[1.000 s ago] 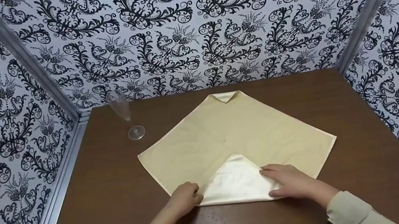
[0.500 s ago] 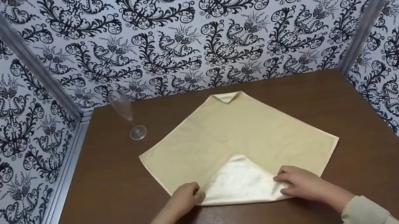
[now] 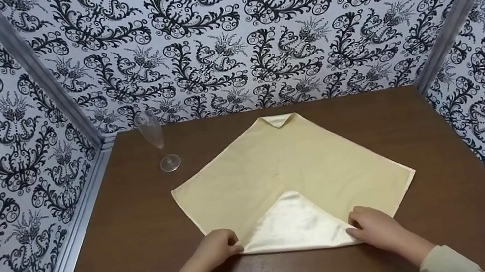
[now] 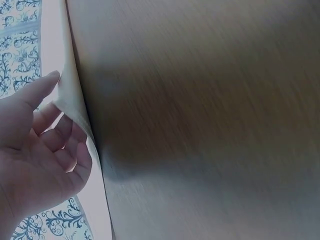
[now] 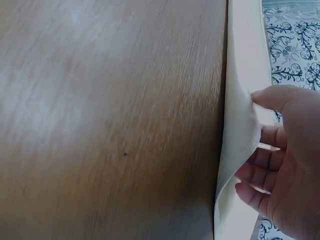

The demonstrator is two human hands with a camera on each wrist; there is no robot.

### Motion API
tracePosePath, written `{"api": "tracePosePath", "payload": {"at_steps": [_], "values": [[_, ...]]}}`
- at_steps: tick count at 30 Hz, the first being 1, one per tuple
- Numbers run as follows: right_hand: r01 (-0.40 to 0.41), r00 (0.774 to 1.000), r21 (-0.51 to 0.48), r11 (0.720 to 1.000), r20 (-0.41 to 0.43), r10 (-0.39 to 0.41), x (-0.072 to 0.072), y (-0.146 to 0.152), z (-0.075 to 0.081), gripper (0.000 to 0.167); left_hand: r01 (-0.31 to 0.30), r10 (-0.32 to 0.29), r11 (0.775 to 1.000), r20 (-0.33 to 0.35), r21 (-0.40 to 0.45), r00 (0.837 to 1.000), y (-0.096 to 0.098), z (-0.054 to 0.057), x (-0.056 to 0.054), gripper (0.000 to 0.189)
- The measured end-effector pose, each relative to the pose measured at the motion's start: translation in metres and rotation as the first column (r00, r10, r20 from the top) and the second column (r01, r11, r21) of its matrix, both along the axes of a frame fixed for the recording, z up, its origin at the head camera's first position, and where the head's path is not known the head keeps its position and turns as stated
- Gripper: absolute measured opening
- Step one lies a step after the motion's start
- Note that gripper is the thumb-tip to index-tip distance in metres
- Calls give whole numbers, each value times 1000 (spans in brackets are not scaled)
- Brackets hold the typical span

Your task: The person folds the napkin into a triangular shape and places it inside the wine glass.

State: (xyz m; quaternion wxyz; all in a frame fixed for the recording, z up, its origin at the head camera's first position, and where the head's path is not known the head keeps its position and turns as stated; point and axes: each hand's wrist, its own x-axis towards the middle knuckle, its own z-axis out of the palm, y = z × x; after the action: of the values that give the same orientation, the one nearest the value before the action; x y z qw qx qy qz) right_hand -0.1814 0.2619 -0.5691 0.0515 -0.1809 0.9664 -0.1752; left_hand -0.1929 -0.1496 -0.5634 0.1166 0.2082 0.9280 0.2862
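Note:
A pale yellow cloth napkin [image 3: 248, 170] lies spread on the brown table. Its near corner is folded up over the middle as a shiny, lighter triangle [image 3: 290, 222]. At the left end of the near fold, my left hand [image 3: 217, 249] pinches the cloth; in the left wrist view, the thumb and curled fingers [image 4: 65, 135] are at its raised edge. My right hand [image 3: 378, 227] pinches the fold's right end. The right wrist view has the cloth edge [image 5: 240, 120] bulging up between thumb and fingers. A small flap [image 3: 278, 121] is turned over at the napkin's far corner.
A clear champagne flute [image 3: 153, 134] stands at the back left of the table [image 3: 128, 226], apart from the napkin. Patterned black-and-white walls [image 3: 205, 38] enclose the back and both sides, with grey metal posts [image 3: 36, 72] at the corners.
My right hand has slid rightward along the near fold to its right end and now pinches there. The left hand stays at the left end. The whole view has shifted slightly.

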Motion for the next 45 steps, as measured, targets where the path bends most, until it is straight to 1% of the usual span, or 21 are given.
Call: {"api": "tracePosePath", "payload": {"at_steps": [2,4,8,11,14,18,21,26,30,34,37,41,45], "values": [[-20,1000,-3,1000,-13,20,0,0,0,20,-1,1,1000,1,4,1000,-1,-1,0,16],[-23,999,1,1000,-27,23,-1,0,0,18,-5,5,1000,-4,3,1000,-1,-1,-1,15],[30,999,8,1000,-23,-30,-7,-4,0,17,-30,30,999,-18,-13,999,-1,-2,-6,12],[80,997,-11,997,-17,-80,-12,-6,2,17,-60,59,998,-24,-19,998,0,-2,-10,11],[104,994,-43,994,-15,-105,-17,-7,3,16,-99,98,995,-20,-29,995,1,-1,-15,11],[117,993,-58,991,-11,-118,-24,-7,3,13,-148,147,988,-20,-46,989,3,-1,-21,13],[115,993,-58,992,-12,-116,-29,-6,3,10,-174,173,983,-27,-52,985,5,-2,-26,14],[138,990,-57,989,-3,-138,-38,-7,4,6,-199,197,978,-34,-61,980,6,-4,-32,14],[164,986,-69,984,-2,-165,-43,-9,4,7,-209,208,976,-28,-66,978,7,-3,-34,14],[171,985,-87,981,-8,-172,-48,-11,3,9,-221,220,974,-24,-44,975,4,-2,-34,16],[181,983,-88,979,-10,-183,-51,-12,2,7,-230,230,973,-3,-26,973,1,-2,-33,19],[193,981,-89,977,-16,-195,-55,-10,1,4,-240,241,970,6,-18,971,-4,-2,-33,21],[193,981,-80,978,6,-193,-60,-7,3,5,-264,264,964,12,-9,964,-8,-1,-34,19]]}}
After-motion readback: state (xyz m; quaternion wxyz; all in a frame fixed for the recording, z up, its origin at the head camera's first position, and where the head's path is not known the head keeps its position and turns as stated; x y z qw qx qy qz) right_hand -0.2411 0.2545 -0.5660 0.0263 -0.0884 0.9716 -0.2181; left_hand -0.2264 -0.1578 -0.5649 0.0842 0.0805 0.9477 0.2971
